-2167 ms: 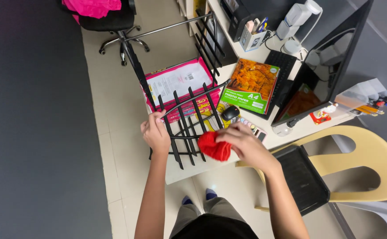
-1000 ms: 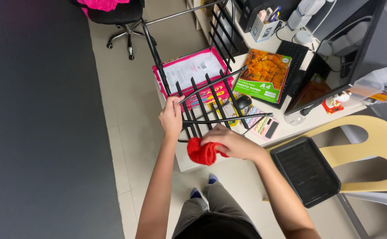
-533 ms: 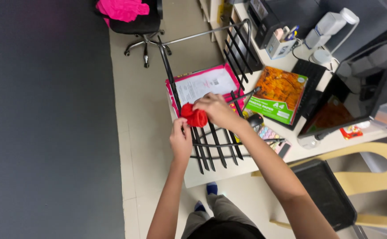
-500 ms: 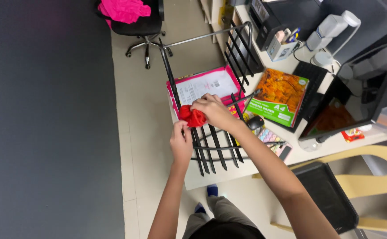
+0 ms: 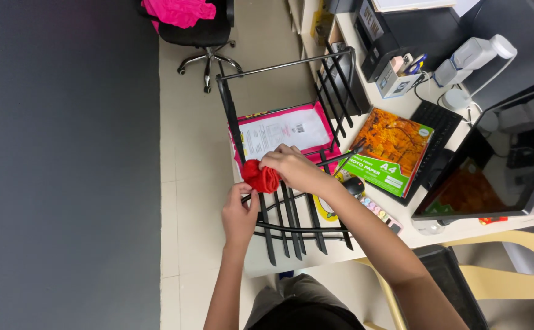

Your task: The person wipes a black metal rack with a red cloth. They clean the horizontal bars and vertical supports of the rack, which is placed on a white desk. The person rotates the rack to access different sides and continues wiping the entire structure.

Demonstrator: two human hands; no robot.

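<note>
The right hand point(image 5: 291, 168) holds a bunched red cloth point(image 5: 261, 177) in a closed grip against the black wire rack point(image 5: 291, 223), whose near bar the left hand point(image 5: 239, 214) clasps. The rack overhangs the worktop point(image 5: 316, 260) edge; open pale floor point(image 5: 187, 183) lies left, a dark wall point(image 5: 65, 165) beyond.

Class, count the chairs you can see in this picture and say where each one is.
2. A black swivel chair with pink cloth on it stands at the top. A cream plastic chair sits at the lower right by the desk. Others may lie outside the view.
</note>
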